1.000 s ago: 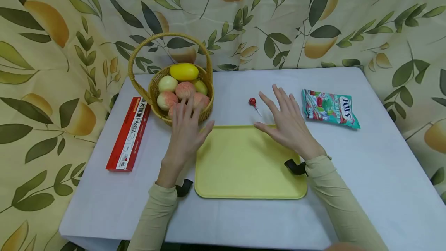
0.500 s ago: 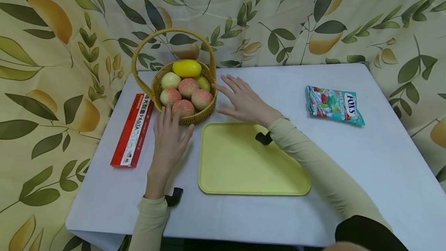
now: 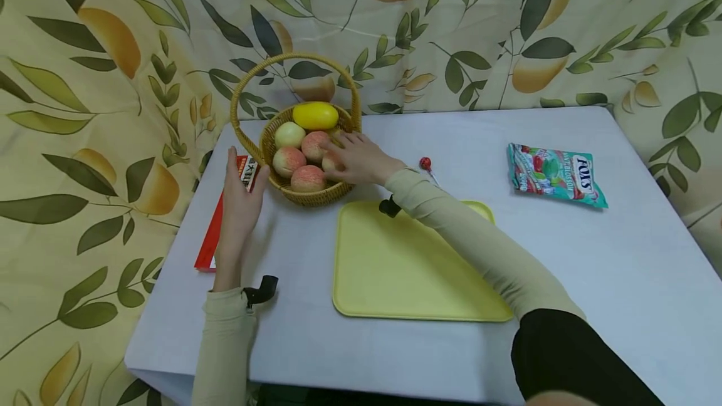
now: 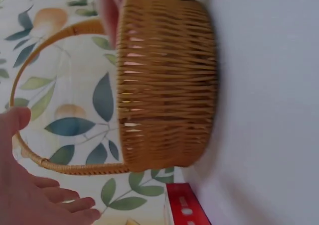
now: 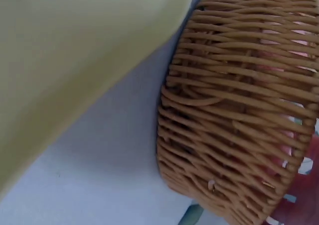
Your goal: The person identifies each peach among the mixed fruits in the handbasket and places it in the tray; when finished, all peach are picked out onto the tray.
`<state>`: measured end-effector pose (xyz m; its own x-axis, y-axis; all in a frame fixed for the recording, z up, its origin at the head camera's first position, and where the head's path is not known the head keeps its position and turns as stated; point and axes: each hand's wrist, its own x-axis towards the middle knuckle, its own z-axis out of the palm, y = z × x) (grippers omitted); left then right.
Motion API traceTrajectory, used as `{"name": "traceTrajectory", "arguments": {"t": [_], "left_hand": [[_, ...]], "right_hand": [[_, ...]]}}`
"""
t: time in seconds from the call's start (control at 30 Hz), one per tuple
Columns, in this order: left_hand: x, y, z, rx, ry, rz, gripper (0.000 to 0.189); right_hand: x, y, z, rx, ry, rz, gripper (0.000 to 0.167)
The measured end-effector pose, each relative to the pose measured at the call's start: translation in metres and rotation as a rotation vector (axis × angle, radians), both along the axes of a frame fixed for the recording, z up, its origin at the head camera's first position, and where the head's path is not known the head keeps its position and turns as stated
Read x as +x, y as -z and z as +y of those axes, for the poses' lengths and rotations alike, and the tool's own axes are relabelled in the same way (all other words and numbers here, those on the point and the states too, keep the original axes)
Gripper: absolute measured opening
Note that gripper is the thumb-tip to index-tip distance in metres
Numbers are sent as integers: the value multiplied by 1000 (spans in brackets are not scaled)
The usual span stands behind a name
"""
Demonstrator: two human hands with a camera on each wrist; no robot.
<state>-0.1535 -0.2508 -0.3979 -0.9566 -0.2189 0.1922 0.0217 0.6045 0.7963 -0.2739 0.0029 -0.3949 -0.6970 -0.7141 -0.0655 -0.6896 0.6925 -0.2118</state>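
Observation:
A wicker basket (image 3: 307, 198) with a tall arched handle stands at the back left of the table, holding several peaches (image 3: 308, 178), a pale round fruit (image 3: 289, 135) and a yellow oval fruit (image 3: 315, 116). My right hand (image 3: 361, 158) reaches over its right rim, with thumb and fingers spread about the rightmost peach (image 3: 330, 163), which they partly cover. To the left of the basket, my left hand (image 3: 241, 205) is held up with straight fingers near the handle's base, holding nothing. In the left wrist view its thumb overlaps the handle (image 4: 84, 170).
A yellow tray (image 3: 395, 287) lies in front of the basket, partly under my right forearm. My left hand partly hides a red pasta box (image 3: 210, 246). Behind the right forearm is a red lollipop (image 3: 425, 163); a teal candy bag (image 3: 555, 174) lies at the right.
My right hand has swung left from beside the lollipop to over the fruit in the basket. The left hand has moved left, from in front of the basket to its left side.

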Motion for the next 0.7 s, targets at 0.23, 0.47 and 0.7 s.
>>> {"name": "traceTrajectory", "arguments": {"t": [0.23,0.47,0.7], "left_hand": [[-23,-9,-2,285,86,-19,90],[-30,-1,2,385,113,-16,91],[-34,-8,6,370,124,-42,90]], "right_hand": [[-1,-3,-12,19,31,-9,63],[2,-6,-19,-15,48,-73,66],[5,-10,-6,-196,-13,-7,57]]}}
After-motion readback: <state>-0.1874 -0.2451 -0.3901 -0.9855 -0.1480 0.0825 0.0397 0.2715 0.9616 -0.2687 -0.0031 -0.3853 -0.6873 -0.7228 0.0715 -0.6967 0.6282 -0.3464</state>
